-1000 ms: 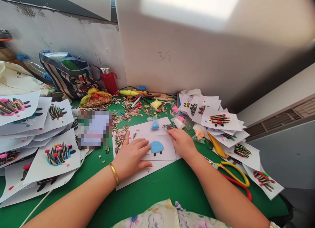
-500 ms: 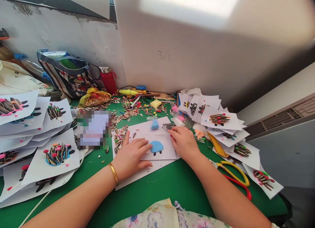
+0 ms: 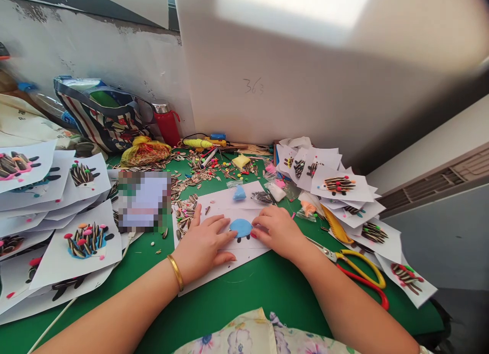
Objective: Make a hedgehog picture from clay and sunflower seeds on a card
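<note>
A flat blue clay shape (image 3: 240, 228) with two small black clay pieces (image 3: 239, 240) at its lower edge lies on a white card (image 3: 244, 214). Under that card is a larger white sheet (image 3: 214, 275). My left hand (image 3: 206, 242) rests on the card with fingers spread, a fingertip touching the shape's left edge. At the shape's right edge, my right hand (image 3: 277, 229) has thumb and fingers drawn together; anything between them is hidden. Just beyond are a blue clay lump (image 3: 239, 193) and a clear bag of black clay (image 3: 262, 197).
Finished sunflower-seed cards are stacked at left (image 3: 82, 242) and right (image 3: 340, 185). Scissors (image 3: 362, 265) lie beside my right forearm. Loose seeds (image 3: 194, 175), a blurred phone-like screen (image 3: 141, 198), a red bottle (image 3: 166, 125) and a striped bag (image 3: 103, 114) stand farther back.
My right hand has moved from beside the bag of black clay down and left to the blue shape's right edge. My left hand stays on the card.
</note>
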A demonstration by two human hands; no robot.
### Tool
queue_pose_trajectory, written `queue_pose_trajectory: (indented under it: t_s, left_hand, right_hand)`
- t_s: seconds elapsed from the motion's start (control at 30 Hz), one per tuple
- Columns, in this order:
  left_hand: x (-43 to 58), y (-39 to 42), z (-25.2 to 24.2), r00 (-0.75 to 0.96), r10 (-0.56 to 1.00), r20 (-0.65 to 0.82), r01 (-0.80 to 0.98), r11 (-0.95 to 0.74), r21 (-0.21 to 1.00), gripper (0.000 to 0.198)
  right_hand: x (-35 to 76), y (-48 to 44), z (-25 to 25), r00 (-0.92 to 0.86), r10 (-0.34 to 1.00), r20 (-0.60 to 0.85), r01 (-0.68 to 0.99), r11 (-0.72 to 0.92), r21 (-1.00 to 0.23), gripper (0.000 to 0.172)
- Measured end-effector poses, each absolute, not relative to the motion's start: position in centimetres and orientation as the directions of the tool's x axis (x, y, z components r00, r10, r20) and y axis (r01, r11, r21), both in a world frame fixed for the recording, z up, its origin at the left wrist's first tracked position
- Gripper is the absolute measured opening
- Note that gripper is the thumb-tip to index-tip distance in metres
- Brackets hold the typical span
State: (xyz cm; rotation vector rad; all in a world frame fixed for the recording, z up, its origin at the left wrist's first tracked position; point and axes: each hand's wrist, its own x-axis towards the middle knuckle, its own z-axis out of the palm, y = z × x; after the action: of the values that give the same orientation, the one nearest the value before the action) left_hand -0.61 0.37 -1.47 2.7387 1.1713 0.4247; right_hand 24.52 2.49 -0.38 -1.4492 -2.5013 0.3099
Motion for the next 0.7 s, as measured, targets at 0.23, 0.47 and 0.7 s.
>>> queue_pose_trajectory:
  t_s: [0.23,0.47,0.7]
  left_hand:
    - [-0.6,0.2,-1.4,0.654,0.728,0.205,0.689,-0.685,0.236,0.043]
    - [-0.7,0.3,-1.6,0.646,0.73,0.224,0.685,-0.683,0.254,0.043]
    - [-0.5,0.0,-1.2,0.639,0.735,0.225,0.695,-0.678,0.24,0.043]
  right_hand:
    - [24.5,2.5,-0.1,-0.555,0.832,-0.002,0.775,0.515,-0.367,0.007]
    - [26.1,3.9,-0.6,-0.264,0.957,0.117,0.952,0.278,-0.126,0.011]
    - [27.3,4.5,-1.4,-0.208,0.951,0.229,0.975,0.22,-0.029,0.019]
